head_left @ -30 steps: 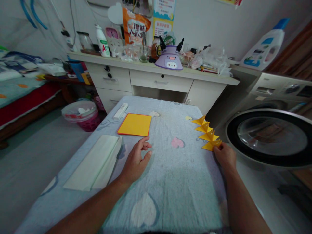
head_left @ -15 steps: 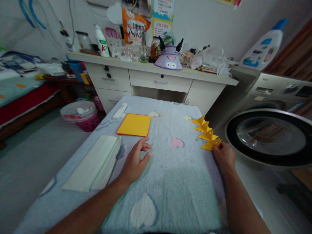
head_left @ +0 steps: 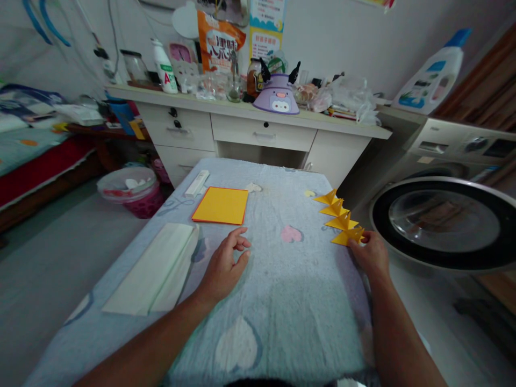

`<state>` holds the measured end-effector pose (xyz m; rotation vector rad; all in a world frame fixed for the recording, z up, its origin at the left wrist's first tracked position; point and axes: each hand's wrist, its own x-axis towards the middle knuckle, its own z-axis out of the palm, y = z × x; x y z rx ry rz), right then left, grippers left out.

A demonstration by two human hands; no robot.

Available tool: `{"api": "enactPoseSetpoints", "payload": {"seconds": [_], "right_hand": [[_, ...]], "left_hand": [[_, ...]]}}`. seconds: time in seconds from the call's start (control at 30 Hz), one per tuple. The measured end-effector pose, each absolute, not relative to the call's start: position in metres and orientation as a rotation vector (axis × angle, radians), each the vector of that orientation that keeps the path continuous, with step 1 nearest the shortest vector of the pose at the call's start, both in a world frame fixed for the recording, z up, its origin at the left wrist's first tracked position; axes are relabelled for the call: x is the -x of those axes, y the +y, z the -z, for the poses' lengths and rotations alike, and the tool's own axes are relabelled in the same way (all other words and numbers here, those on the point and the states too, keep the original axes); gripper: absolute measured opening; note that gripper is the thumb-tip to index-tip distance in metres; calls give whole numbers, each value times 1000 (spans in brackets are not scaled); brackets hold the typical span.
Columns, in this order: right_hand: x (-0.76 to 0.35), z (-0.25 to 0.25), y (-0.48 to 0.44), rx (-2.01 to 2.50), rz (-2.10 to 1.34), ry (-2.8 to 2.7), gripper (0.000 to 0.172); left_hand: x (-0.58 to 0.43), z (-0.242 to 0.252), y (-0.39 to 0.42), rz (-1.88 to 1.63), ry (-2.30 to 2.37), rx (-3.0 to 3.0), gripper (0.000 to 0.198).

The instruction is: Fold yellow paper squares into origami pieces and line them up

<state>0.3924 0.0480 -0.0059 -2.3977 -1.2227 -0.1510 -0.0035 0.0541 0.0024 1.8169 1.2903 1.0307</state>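
Observation:
Several yellow origami cranes [head_left: 339, 207] stand in a row along the right edge of the cloth-covered table [head_left: 290, 301]. At the nearest paper crane [head_left: 344, 236], my right hand [head_left: 371, 255] has its thumb and forefinger on either side of the right end. That crane rests on the cloth. My left hand [head_left: 226, 266] hovers near the middle of the table, fingers loosely curved and apart, holding nothing. Beyond it lies a stack of square yellow paper [head_left: 221, 205] with red-orange edges showing underneath. A folded pale sheet [head_left: 151, 271] is spread left of my left hand.
A small white box [head_left: 197, 183] lies at the table's far left. Behind stands a white desk [head_left: 264, 134] crowded with jars, bags and a purple visor [head_left: 277, 97]. On the right, a washing machine door [head_left: 443, 223] hangs open. A pink bin [head_left: 139, 199] sits on the floor at left.
My right thumb and forefinger have shifted slightly at the nearest crane, with the forefinger a little further from the thumb. My left hand stays in place. The view has tilted slightly.

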Motion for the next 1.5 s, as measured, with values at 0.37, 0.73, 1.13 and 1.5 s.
{"api": "enactPoseSetpoints", "payload": {"seconds": [0.37,0.73,1.13,1.5], "right_hand": [[-390,1,46,2498,90,-1237,10],[-372,-43,29,2310,205,-1016,21],[-224,-34,61,1685,-325,-2207,17],[-192,8,65,1585,-169,-2215,17]], "left_hand": [[4,4,56,-1042,1283,-1832,45],[6,3,56,-1024,1295,-1833,43],[3,0,58,-982,1230,-1999,23],[2,4,60,-818,1260,-2130,18]]}}
